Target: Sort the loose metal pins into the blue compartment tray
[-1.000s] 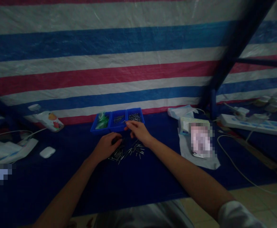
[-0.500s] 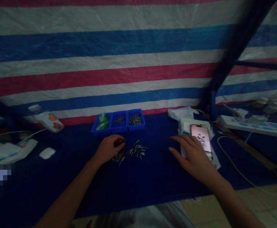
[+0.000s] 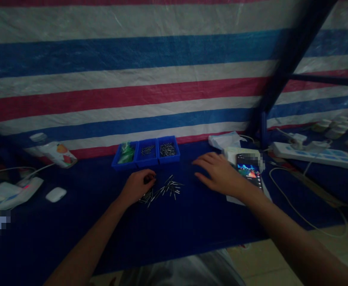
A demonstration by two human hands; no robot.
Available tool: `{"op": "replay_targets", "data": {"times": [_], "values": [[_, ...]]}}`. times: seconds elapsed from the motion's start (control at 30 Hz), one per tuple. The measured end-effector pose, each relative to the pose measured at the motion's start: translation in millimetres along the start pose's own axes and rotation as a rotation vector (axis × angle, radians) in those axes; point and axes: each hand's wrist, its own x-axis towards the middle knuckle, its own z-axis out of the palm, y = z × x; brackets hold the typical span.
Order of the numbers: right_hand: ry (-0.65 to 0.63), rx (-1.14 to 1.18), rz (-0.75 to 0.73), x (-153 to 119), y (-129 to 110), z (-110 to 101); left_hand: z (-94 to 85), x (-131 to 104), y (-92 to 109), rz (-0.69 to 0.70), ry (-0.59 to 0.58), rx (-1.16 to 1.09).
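Pictured in the head view, center of the frame: left hand (image 3: 138, 185) curled at the left side of loose metal pins (image 3: 170, 186), impossible to tell whether gripping any. Right of center: right hand (image 3: 217, 171) open, apparently holding nothing, with right forearm (image 3: 281, 224) close to a lit phone (image 3: 247, 171). Strewn on the blue table (image 3: 174, 226), lower in the frame than three blue bins (image 3: 146, 162), pins likely to scatter under a careless left-hand drag; phone perhaps vulnerable to a low forearm sweep.

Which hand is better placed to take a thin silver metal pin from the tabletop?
Probably the left hand: it curls beside those thin silver metal pins, while the right hand is farther, near the rectangular black phone.
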Motion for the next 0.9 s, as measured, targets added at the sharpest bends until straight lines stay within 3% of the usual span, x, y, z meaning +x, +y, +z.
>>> {"op": "replay_targets", "data": {"times": [0.13, 0.23, 0.47, 0.9], "values": [[-0.247, 0.161, -0.31, 57, -38, 21, 1.2, 1, 4, 0.018, 0.024, 0.029], [-0.28, 0.181, -0.346, 76, -51, 44, -1.2, 0, 6, 0.017, -0.002, 0.019], [-0.194, 0.163, -0.378, 71, -51, 74, -10.8, -4, 10, 0.141, -0.098, 0.114], [-0.16, 0.147, -0.331, 66, -59, 81, -5.3, -2, 10, 0.052, -0.084, 0.046]]}}
